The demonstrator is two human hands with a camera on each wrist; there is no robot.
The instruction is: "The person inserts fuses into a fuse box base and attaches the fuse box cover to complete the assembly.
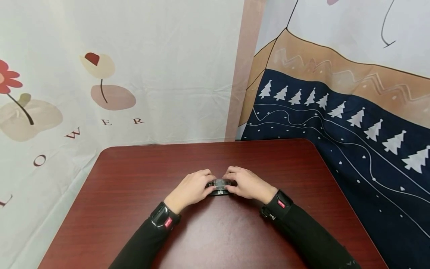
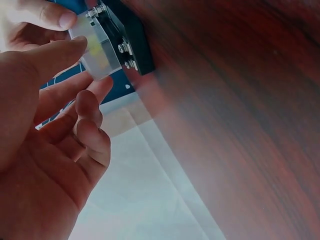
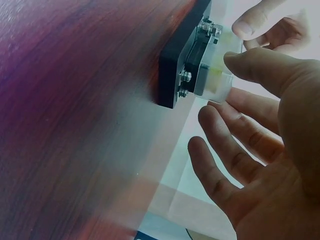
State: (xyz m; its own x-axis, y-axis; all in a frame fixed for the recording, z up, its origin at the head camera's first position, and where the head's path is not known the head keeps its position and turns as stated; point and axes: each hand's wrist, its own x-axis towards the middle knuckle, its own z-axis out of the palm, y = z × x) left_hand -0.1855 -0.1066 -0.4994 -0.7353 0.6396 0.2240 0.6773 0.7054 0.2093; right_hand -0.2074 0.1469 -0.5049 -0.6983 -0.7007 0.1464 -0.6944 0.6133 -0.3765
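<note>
A small electrical device with a clear plastic cover [image 1: 220,182] stands near the middle of the table, between both hands. Its flat black base [image 2: 136,42] lies on the table, and metal screw terminals [image 3: 185,76] stick up along the base's ends. Something yellow shows through the cover. From the left, my left hand [image 1: 192,188] pinches the cover's end between thumb and index finger, its other fingers loosely bent. At the opposite end my right hand [image 1: 249,183] pinches the cover the same way, with its remaining fingers spread below in the right wrist view.
The reddish-brown wooden table [image 1: 141,160] has rounded far corners. Behind it hangs a pale curtain [image 1: 181,74] with flower prints, and at the right a dark blue cloth [image 1: 302,116] with white trees. Both forearms wear black sleeves [image 1: 142,239] and wrist straps.
</note>
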